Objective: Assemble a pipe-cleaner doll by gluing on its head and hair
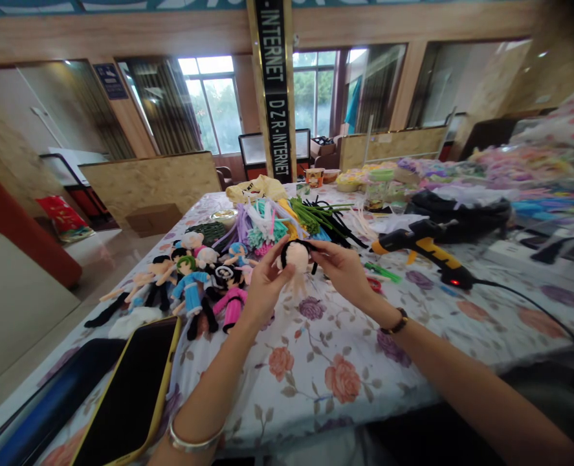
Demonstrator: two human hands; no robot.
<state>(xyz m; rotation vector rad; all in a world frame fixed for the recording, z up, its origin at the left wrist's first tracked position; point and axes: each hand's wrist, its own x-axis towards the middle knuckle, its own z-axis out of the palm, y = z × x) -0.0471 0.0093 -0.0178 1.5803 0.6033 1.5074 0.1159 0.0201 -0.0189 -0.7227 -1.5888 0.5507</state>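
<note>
"What's nearest?"
"A phone (131, 395) in a yellow case, lying on the worktop (316, 395), whose white cloth (310, 346) carries an orange and purple flowery print."
"And the hands?"
"Above the cloth, the left hand (270, 278) grips a cream doll piece (296, 257), thumb against its front; the right hand (342, 266) pinches the black band (296, 242) at its side."
"How does the piece look?"
"Rounded, soft-looking, black curving over its top, pale strands (295, 285) hanging below."
"Beside it?"
"Left, fuzzy dolls (231, 307) lie crowded together. Right, a black-and-orange glue gun (422, 246) rests, its red light (455, 282) lit."
"Beyond those?"
"Bundled fuzzy stems (264, 223) in purple, mint, yellow and green, then a crumpled yellow bag (255, 189)."
"And the room?"
"Stone-patterned partitions (155, 184), a lettered black pillar (274, 97) edged in gold, bright windows (213, 103), dark curtains (165, 103)."
</note>
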